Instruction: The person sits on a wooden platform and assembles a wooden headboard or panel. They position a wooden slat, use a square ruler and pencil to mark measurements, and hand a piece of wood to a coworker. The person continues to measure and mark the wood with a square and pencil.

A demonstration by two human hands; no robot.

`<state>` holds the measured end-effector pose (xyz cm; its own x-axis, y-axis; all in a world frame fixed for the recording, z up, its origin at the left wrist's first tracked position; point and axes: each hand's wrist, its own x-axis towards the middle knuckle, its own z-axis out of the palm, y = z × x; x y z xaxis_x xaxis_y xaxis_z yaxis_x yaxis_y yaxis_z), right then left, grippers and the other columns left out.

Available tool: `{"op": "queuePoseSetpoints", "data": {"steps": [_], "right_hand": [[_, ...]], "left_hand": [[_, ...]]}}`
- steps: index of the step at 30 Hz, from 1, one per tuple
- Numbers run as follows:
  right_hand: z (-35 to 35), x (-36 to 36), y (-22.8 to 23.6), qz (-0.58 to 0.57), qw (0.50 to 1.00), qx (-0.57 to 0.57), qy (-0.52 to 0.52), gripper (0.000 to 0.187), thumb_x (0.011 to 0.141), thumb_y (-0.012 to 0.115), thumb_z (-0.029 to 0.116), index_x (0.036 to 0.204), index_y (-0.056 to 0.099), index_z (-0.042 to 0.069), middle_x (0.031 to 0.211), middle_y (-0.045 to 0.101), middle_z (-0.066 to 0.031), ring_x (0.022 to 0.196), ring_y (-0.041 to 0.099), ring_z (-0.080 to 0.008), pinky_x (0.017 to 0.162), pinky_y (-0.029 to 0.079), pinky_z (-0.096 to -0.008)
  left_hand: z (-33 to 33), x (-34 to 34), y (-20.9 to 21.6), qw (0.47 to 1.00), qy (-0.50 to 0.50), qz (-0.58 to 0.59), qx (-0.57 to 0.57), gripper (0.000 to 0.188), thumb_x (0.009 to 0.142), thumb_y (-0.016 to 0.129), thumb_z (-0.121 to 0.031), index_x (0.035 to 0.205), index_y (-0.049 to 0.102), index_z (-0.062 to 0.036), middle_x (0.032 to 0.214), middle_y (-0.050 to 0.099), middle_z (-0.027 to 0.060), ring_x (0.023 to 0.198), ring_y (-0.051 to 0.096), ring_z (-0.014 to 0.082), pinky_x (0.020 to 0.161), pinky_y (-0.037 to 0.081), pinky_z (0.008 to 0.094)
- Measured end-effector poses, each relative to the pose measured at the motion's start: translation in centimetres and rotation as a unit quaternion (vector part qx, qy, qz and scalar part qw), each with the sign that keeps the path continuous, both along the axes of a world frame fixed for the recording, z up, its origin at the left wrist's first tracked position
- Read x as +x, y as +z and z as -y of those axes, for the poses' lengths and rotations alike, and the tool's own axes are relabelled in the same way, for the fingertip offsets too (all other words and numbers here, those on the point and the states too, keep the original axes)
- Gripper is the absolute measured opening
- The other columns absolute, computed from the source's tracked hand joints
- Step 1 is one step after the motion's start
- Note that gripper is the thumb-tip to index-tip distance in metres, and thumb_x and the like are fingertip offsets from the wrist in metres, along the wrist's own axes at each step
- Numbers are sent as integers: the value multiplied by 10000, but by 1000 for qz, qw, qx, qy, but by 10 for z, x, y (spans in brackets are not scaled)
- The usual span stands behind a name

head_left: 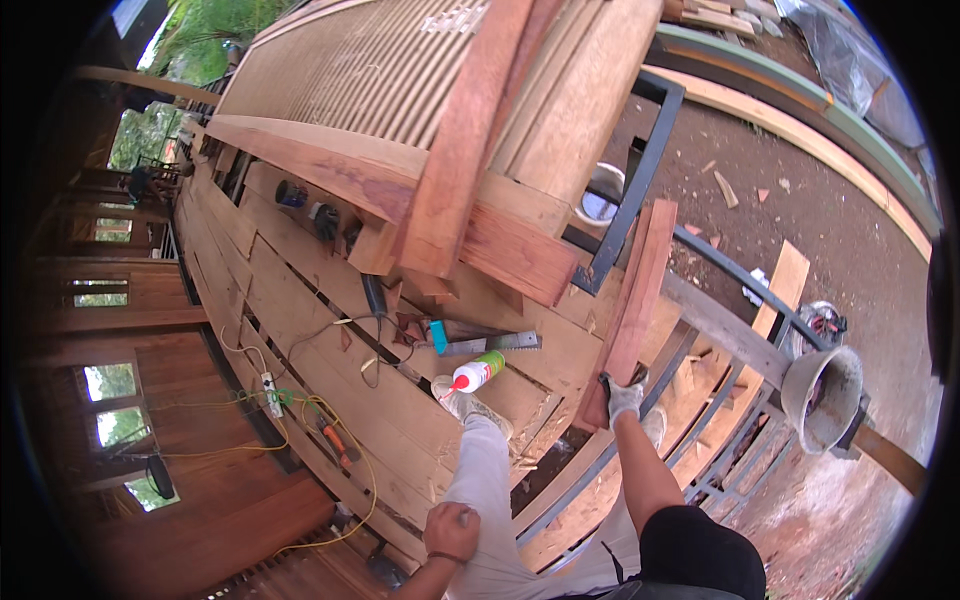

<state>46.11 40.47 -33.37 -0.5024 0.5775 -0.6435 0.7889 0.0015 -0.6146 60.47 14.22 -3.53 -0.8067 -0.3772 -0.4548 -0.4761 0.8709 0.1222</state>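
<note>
My right hand (625, 393), in a pale work glove, is closed around the lower end of a reddish-brown wooden board (648, 285) slanting away from me. My bare left hand (453, 532) rests on my thigh in a fist; whether anything is inside cannot be seen. Beside my shoe lies a white glue bottle (479, 372) with a green band and red nozzle. Just beyond it is a handsaw (492, 343) with a teal handle.
Stacked timber (440, 200) and a ribbed panel (340, 80) stand ahead. Gaps split the plank floor (400, 470). A yellow cord (372, 480) and an orange tool (337, 440) lie left. A black metal frame (640, 170) and a bucket (822, 400) are right.
</note>
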Motion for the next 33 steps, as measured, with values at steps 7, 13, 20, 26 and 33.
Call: {"op": "queuePoseSetpoints", "data": {"steps": [7, 13, 20, 26, 33], "right_hand": [[-147, 54, 95, 180, 885, 25, 429, 691, 680, 750, 540, 1148, 666, 38, 1145, 664, -206, 1096, 631, -341, 879, 536, -413], [-214, 83, 188, 154, 865, -122, 462, 586, 751, 744, 447, 1157, 651, 34, 1051, 709, -125, 938, 689, -283, 826, 550, -366], [-239, 94, 323, 168, 760, -215, 590, 437, 792, 776, 272, 1106, 657, -8, 985, 710, -88, 897, 674, -226, 822, 555, -346], [-216, 63, 312, -22, 631, -60, 773, 528, 709, 817, 299, 1124, 640, 26, 997, 704, -184, 980, 670, -333, 853, 536, -395], [-60, 123, 421, -191, 282, 237, 910, 388, 805, 655, 289, 1106, 574, 58, 1043, 602, -189, 933, 623, -354, 823, 508, -442]], "left_hand": [[-32, -15, 11, 997, 57, 36, -28, 311, 797, 605, -390, 862, 739, -117, 1011, 677, 130, 1008, 606, 330, 888, 501, 439], [-60, -2, -8, 997, 68, 18, -31, 405, 795, 597, -442, 996, 714, -110, 1062, 676, 124, 1078, 594, 294, 963, 454, 443], [-146, 38, -6, 869, 315, -201, 323, 561, 798, 694, -502, 1102, 641, -34, 1030, 683, 170, 928, 665, 264, 812, 521, 350], [-201, 65, -18, 563, 506, -66, 650, 641, 824, 684, -562, 1217, 515, -83, 1208, 547, 132, 1058, 577, 268, 926, 483, 408], [-142, 102, 31, 304, 649, -349, 604, 330, 862, 694, -398, 1015, 529, -157, 880, 599, 28, 858, 612, 228, 744, 512, 472]]}}
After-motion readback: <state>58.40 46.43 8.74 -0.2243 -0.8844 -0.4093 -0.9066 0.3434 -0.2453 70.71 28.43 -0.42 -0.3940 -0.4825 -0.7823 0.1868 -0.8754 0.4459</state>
